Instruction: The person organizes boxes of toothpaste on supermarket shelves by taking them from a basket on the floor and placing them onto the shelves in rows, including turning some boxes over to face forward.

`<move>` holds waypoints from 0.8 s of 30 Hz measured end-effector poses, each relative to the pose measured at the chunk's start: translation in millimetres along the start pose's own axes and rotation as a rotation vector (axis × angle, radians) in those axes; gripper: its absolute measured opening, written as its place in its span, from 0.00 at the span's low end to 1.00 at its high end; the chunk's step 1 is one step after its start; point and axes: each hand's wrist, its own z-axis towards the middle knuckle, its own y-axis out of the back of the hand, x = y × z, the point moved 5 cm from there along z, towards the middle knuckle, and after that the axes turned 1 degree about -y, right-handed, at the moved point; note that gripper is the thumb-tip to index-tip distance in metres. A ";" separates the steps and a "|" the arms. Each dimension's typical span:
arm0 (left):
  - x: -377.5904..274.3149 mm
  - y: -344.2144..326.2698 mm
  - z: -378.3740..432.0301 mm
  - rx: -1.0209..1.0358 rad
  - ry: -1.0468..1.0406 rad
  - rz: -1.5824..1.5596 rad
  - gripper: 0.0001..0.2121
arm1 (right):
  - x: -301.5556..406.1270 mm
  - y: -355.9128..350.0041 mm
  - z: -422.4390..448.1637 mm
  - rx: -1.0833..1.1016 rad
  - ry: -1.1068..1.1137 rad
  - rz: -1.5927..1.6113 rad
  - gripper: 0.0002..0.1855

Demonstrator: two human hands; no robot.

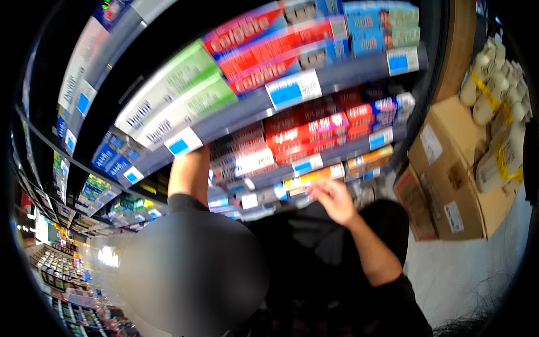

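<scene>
My left forearm [188, 175] reaches in under the edge of a shelf [337, 80], and the hand itself is hidden there. White and green toothpaste boxes [181, 101] lie on that shelf, right above the arm. Lower down, my right hand [334, 200] has its fingers loosely curled beside a yellow-orange box [313, 176] on a low shelf. Blur hides whether the fingertips touch anything. Red toothpaste boxes [309, 135] are stacked on the shelf between. A blurred oval covers part of the view below my left arm.
Red Colgate boxes [269, 46] and light blue boxes [366, 29] fill the upper shelf. An opened cardboard carton [446, 189] stands on the floor [442, 274] at right, with white bottles [497, 168] bound with yellow tape. More stocked shelving [80, 101] runs along the left.
</scene>
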 end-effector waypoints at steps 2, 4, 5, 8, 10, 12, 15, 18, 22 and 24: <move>-9.6 -0.6 4.5 0.014 0.003 -0.009 0.21 | 1.4 10.1 0.5 -0.013 -0.024 0.004 0.07; 7.4 -3.2 -5.7 0.043 0.036 0.006 0.21 | -3.2 3.3 2.1 0.007 -0.028 0.038 0.07; 17.5 -4.0 -7.5 0.047 0.048 0.005 0.21 | -5.6 -0.1 3.8 0.014 -0.029 0.065 0.07; 29.5 -1.7 -15.7 0.063 0.046 -0.028 0.21 | -3.5 -0.8 4.9 -0.003 -0.080 0.007 0.07; 33.8 7.1 -29.3 0.068 0.021 -0.088 0.21 | 0.1 3.2 4.0 -0.008 -0.104 -0.029 0.07; 39.2 30.0 -59.1 0.067 -0.074 -0.233 0.21 | 7.4 7.1 4.1 -0.033 -0.050 -0.048 0.07; 65.9 89.7 -158.6 -0.035 -0.389 -0.299 0.18 | 24.5 7.9 3.5 -0.077 0.003 -0.102 0.07; 124.5 103.2 -288.4 -0.023 -0.239 -0.364 0.14 | 37.3 6.4 0.4 -0.145 -0.021 -0.074 0.08; 237.3 59.8 -449.9 0.030 0.228 -0.347 0.09 | 44.6 0.2 5.0 -0.116 -0.038 -0.053 0.09; 262.9 43.5 -503.5 0.086 0.304 -0.268 0.10 | 42.6 -3.9 6.7 -0.113 -0.041 -0.051 0.09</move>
